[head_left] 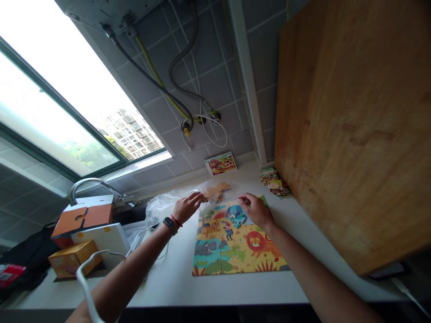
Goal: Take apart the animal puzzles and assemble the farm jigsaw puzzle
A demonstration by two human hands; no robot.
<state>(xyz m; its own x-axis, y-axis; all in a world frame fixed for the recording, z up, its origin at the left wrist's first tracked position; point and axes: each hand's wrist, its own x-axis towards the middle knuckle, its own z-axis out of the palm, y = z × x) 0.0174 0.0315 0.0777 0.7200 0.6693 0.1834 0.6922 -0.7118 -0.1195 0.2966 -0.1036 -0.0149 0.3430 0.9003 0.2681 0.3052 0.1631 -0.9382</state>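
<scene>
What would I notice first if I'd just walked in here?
Probably the colourful animal puzzle on the white counter, with the right hand over its far part and the left hand by a heap of brown pieces just beyond it. Next might come the big wooden board looming on the right, and the glaring window at upper left.

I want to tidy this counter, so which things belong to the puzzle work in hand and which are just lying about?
Part of the work:
jigsaw puzzle, under the right hand
loose pieces, by the left hand
perhaps the piled pieces, picture card and plastic bag

Lying about, it seems:
orange-and-white box
small yellow box
white cable
</scene>
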